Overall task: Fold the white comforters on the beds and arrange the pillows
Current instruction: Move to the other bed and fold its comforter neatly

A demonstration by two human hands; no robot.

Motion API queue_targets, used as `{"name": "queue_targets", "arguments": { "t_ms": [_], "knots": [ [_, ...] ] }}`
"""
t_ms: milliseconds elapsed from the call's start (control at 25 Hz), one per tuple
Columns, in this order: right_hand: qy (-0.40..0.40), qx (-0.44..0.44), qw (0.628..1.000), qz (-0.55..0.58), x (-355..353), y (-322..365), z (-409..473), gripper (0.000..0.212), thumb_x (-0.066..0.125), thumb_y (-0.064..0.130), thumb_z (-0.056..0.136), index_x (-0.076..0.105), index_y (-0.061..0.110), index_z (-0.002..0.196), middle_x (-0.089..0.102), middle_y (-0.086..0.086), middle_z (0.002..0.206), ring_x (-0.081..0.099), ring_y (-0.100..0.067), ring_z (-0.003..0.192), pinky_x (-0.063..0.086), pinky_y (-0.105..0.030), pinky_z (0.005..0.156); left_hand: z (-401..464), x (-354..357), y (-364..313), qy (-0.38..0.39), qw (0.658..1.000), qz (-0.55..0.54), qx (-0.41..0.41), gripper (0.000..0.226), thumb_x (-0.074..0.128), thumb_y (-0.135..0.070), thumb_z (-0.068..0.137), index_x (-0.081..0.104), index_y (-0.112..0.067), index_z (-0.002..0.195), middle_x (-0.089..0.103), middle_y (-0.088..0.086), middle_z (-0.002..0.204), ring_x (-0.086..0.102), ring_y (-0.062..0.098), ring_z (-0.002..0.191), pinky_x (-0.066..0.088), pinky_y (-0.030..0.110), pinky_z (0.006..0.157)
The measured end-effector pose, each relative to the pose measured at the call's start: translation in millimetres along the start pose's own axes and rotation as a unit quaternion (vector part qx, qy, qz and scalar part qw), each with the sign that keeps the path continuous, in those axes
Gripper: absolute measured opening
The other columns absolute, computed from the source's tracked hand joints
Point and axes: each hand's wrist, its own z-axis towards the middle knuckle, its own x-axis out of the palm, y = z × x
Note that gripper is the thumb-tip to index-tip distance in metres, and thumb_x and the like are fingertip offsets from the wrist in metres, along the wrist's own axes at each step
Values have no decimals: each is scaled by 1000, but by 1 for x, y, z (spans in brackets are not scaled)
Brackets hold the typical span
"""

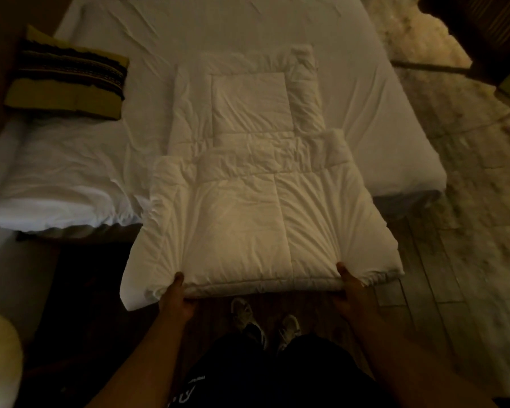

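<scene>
Both hands, left (pixel 175 298) and right (pixel 352 288), pinch the near folded edge of the comforter (pixel 248 184), which lies along the bed (pixel 380 119) and overhangs its foot edge. It looks soft and light (floppy), best held at the corners.

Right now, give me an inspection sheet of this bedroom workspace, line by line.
Surface: bed with wrinkled white sheet.
Job's things: white comforter partly folded, near end overhanging the bed; white pillow at bed's left edge.
Clutter: striped olive cushion on the bed's left side.
Grippers: left hand and right hand grip the comforter's near edge.
Cables: nothing seen.
Surroundings: wood floor, shaggy rug, person's shoes.
</scene>
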Motion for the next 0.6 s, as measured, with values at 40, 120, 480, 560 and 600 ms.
{"name": "queue_targets", "arguments": {
  "t_ms": [40, 120, 480, 560, 600],
  "knots": [
    [-13, 10, 1000, 17, -4, 1, -7, 58, 62, 54, 88, 52, 13, 128, 59, -8, 123, 60, -25, 113, 50, -45, 102, -10, 3, 2, 19, 1000, -6, 0, 64, 70, -38, 85, 49, -14, 141, 59, 18, 133, 59, 39, 117, 55, 49, 77],
    [-14, 47, 997, 52, -8, -4, -10, 43, 54, 37, 97, 51, 10, 129, 61, -7, 115, 63, -23, 102, 55, -40, 91, -26, -1, -3, 30, 999, -3, -14, 60, 67, -36, 89, 46, -14, 142, 59, 19, 132, 59, 39, 116, 54, 49, 77],
    [-61, 91, 988, 111, -20, -53, -41, 13, 59, 27, 95, 63, 20, 105, 61, -21, 118, 61, -36, 95, 58, -46, 57, -48, -61, 17, 51, 998, 24, -22, 50, 59, -31, 96, 51, -5, 137, 60, 19, 132, 62, 36, 109, 61, 44, 65],
    [-60, 106, 985, 124, -24, -71, -48, 16, 61, 30, 93, 63, 22, 106, 58, -19, 128, 61, -36, 98, 58, -45, 60, -46, -80, 22, 49, 998, 25, -32, 51, 59, -32, 95, 51, -5, 138, 58, 20, 135, 59, 38, 116, 61, 46, 65],
    [-73, 115, 984, 117, -27, -79, -53, 28, 64, 32, 90, 62, 19, 116, 57, -18, 131, 61, -37, 104, 59, -47, 66, -49, -88, 21, 44, 998, 30, -41, 52, 61, -32, 94, 51, -5, 137, 58, 20, 134, 59, 38, 117, 61, 48, 67]
  ]
}}
